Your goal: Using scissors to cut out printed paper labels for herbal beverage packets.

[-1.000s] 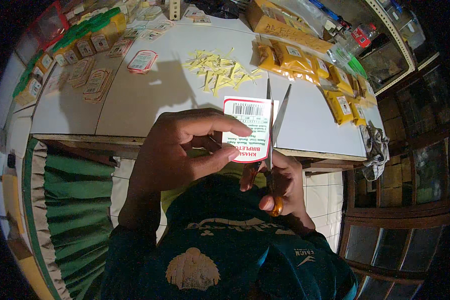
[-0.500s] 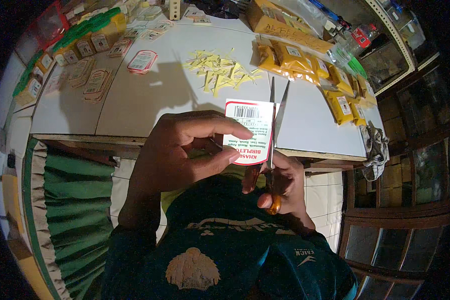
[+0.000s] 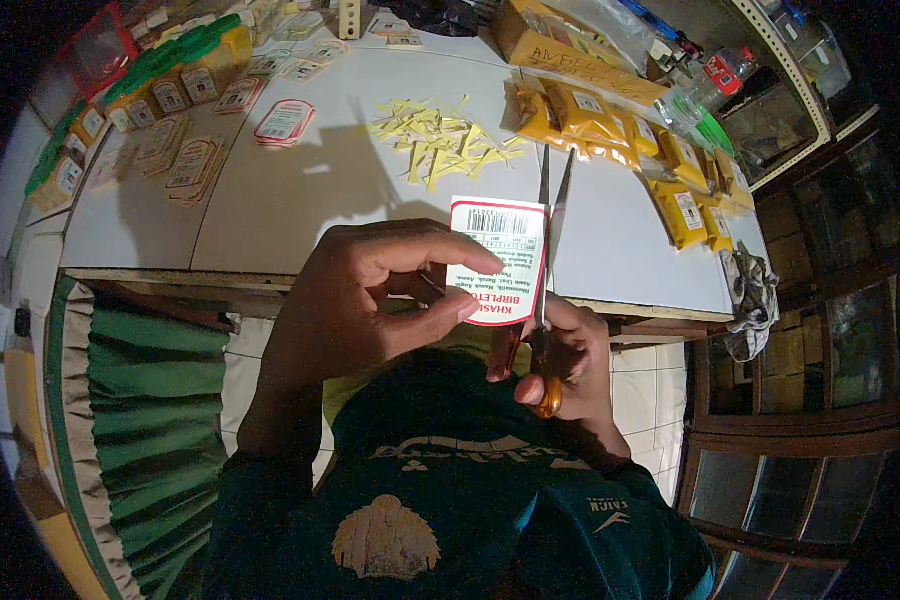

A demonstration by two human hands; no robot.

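Observation:
Between thumb and fingers, my left hand (image 3: 370, 290) pinches a white label (image 3: 492, 235) with a red border, a barcode and printed text. My right hand (image 3: 575, 360) grips scissors (image 3: 555, 235) by their amber-brown handles. The blades point away from me, slightly parted, and run along the label's right edge. Both hands are over the near edge of the white table (image 3: 350, 185). Beyond them lies a loose heap of thin pale yellow paper strips (image 3: 440, 140). A stack of similar red-bordered labels (image 3: 285, 122) sits to its left.
More label stacks (image 3: 192, 165) lie on the left, beside a row of green-lidded tubs (image 3: 170, 92). Packets of orange-yellow powder (image 3: 585, 115) line the right, near a cardboard box (image 3: 570, 50) and a plastic bottle (image 3: 715, 80). A cloth (image 3: 753, 305) hangs at the right corner.
The scissor blades have closed a little and tilted slightly along the label's right edge. My left hand keeps the label in nearly the same spot.

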